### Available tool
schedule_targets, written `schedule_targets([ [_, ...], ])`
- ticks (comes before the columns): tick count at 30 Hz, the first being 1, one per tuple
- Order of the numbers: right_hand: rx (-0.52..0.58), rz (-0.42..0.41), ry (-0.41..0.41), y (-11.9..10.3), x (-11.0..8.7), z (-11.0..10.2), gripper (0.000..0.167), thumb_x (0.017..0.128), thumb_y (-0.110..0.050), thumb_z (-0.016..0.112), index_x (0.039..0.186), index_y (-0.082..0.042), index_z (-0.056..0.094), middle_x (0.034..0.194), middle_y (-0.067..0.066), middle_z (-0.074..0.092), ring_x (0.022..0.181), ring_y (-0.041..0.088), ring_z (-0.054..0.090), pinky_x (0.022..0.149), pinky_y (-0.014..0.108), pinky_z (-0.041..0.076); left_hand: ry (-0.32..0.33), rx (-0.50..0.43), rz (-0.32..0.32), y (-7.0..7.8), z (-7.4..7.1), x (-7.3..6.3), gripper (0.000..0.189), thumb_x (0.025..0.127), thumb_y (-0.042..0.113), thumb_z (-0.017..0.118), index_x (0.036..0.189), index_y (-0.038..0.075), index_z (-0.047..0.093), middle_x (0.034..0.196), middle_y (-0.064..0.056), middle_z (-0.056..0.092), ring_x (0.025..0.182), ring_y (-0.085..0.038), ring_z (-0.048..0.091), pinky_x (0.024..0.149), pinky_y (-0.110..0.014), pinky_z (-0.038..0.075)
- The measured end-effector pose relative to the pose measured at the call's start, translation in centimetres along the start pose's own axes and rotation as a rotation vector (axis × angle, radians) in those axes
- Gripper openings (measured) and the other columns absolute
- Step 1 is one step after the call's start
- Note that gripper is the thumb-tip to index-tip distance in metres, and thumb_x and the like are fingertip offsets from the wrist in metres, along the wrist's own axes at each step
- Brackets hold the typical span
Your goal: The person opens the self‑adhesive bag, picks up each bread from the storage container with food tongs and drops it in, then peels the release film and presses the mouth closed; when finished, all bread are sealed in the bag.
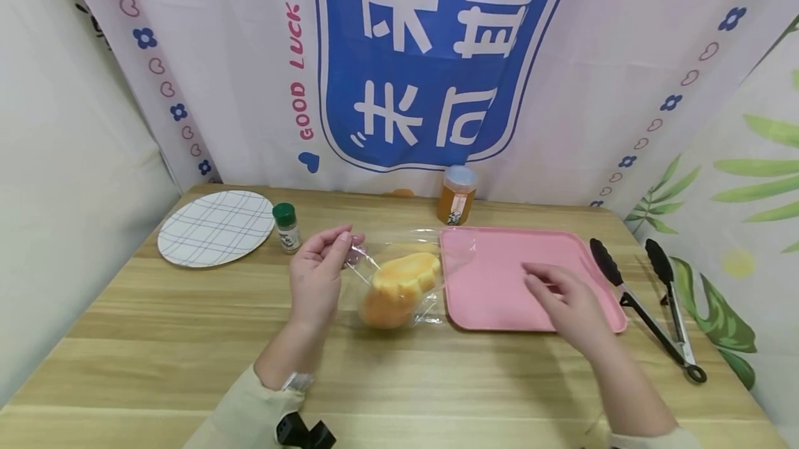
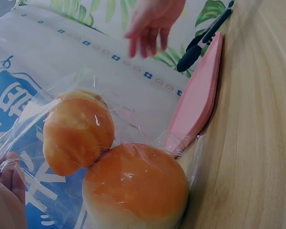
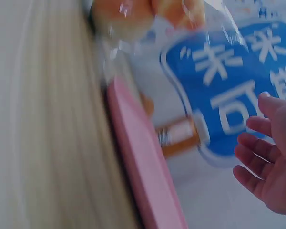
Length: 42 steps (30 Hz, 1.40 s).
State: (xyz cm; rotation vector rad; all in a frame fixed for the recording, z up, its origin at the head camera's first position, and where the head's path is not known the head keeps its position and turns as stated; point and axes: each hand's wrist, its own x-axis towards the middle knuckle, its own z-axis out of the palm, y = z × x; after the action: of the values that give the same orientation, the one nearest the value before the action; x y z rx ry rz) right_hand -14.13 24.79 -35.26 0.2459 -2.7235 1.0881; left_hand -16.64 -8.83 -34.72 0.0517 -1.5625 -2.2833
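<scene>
My left hand (image 1: 317,274) pinches the gathered end of a clear plastic bag (image 1: 429,310) above the table. Inside the bag is golden bread; the left wrist view shows a round bun (image 2: 136,183) and a lumpier bread piece (image 2: 78,133) against it. Over the pink tray (image 1: 493,282), my right hand (image 1: 571,305) is raised with nothing in it. Its fingers look loosely bent and spread in the right wrist view. The bag's lower part hangs near the tray's left edge.
A checked oval plate (image 1: 215,230) and a green-capped shaker (image 1: 287,228) stand at the back left. Behind the tray is a jar of amber contents (image 1: 456,198). Black-tipped tongs (image 1: 652,324) lie spread at the right edge. A printed cloth (image 1: 250,88) hangs behind the table.
</scene>
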Motion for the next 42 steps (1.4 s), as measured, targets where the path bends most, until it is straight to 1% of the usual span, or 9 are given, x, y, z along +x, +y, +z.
schedule_targets([
  [5,0.397,0.059,-0.100,-3.8,2.9,3.9,0.036,0.101,-0.021,0.054,0.129,0.003,0.058,0.129,0.016,0.064,0.107,-0.001,0.060,0.094,0.011,0.049,-0.004,0.008,-0.003,0.0,-0.3,0.1,0.013,0.096,-0.001,0.057,0.104,0.000,0.068,0.079,0.007,0.075,0.075,-0.007,0.073,0.069,-0.020,0.061],
  [8,0.598,0.116,-0.085,-5.1,3.8,5.4,0.024,0.099,-0.013,0.057,0.114,0.005,0.063,0.114,0.003,0.070,0.100,0.001,0.062,0.092,0.015,0.053,-0.019,0.008,-0.001,0.1,-0.5,0.0,0.014,0.096,-0.002,0.057,0.102,0.004,0.068,0.079,0.007,0.075,0.075,-0.007,0.072,0.070,-0.022,0.061],
  [11,0.691,0.119,-0.026,-5.7,4.2,6.2,0.008,0.097,-0.009,0.060,0.094,-0.004,0.066,0.095,-0.013,0.071,0.092,0.002,0.065,0.089,0.018,0.054,-0.047,0.039,0.017,0.3,-0.9,0.1,0.014,0.096,-0.001,0.057,0.104,0.002,0.067,0.080,0.009,0.075,0.079,-0.006,0.073,0.076,-0.022,0.061],
  [14,0.696,0.067,0.008,-5.9,4.5,6.2,0.010,0.097,-0.011,0.060,0.090,-0.012,0.067,0.088,-0.018,0.072,0.089,0.002,0.066,0.088,0.018,0.055,-0.102,0.104,0.036,0.8,-1.4,0.3,0.019,0.097,0.003,0.057,0.115,-0.002,0.064,0.084,0.014,0.075,0.086,-0.004,0.073,0.086,-0.020,0.059],
  [18,0.673,0.025,0.040,-6.1,4.7,6.0,0.007,0.096,-0.012,0.062,0.094,-0.008,0.068,0.086,-0.019,0.072,0.087,0.002,0.067,0.086,0.019,0.057,-0.204,0.168,0.030,1.3,-2.1,1.0,0.026,0.099,0.007,0.056,0.123,-0.002,0.060,0.090,0.018,0.075,0.093,-0.003,0.072,0.095,-0.021,0.055],
  [26,0.691,0.027,0.059,-6.0,5.0,6.3,0.024,0.094,0.001,0.061,0.113,0.015,0.060,0.080,-0.020,0.071,0.080,0.001,0.069,0.084,0.020,0.059,-0.306,0.196,-0.038,1.4,-3.3,2.2,0.016,0.096,0.005,0.060,0.108,-0.002,0.068,0.089,0.014,0.076,0.087,-0.005,0.073,0.086,-0.027,0.060],
  [35,0.693,0.039,0.065,-5.6,5.2,6.0,0.019,0.093,-0.001,0.063,0.109,0.009,0.064,0.080,-0.019,0.072,0.080,0.001,0.069,0.083,0.019,0.059,-0.508,0.248,-0.064,1.6,-4.3,3.1,0.031,0.094,0.001,0.061,0.121,-0.014,0.057,0.095,0.016,0.075,0.093,-0.003,0.071,0.089,-0.021,0.058],
  [38,0.695,0.041,0.072,-5.5,5.2,5.9,0.014,0.093,-0.002,0.064,0.105,0.004,0.067,0.080,-0.018,0.072,0.080,0.001,0.068,0.082,0.019,0.059,-0.536,0.281,-0.077,1.7,-4.5,3.2,0.032,0.093,0.002,0.063,0.121,-0.014,0.057,0.096,0.015,0.075,0.094,-0.003,0.071,0.089,-0.022,0.058],
  [42,0.691,0.027,0.074,-5.2,5.2,5.8,0.008,0.093,-0.007,0.065,0.099,-0.003,0.069,0.082,-0.018,0.073,0.082,0.001,0.068,0.083,0.019,0.058,-0.505,0.352,-0.076,1.7,-4.5,3.3,0.030,0.093,0.003,0.064,0.118,-0.013,0.060,0.094,0.016,0.075,0.092,-0.002,0.071,0.087,-0.021,0.058],
])
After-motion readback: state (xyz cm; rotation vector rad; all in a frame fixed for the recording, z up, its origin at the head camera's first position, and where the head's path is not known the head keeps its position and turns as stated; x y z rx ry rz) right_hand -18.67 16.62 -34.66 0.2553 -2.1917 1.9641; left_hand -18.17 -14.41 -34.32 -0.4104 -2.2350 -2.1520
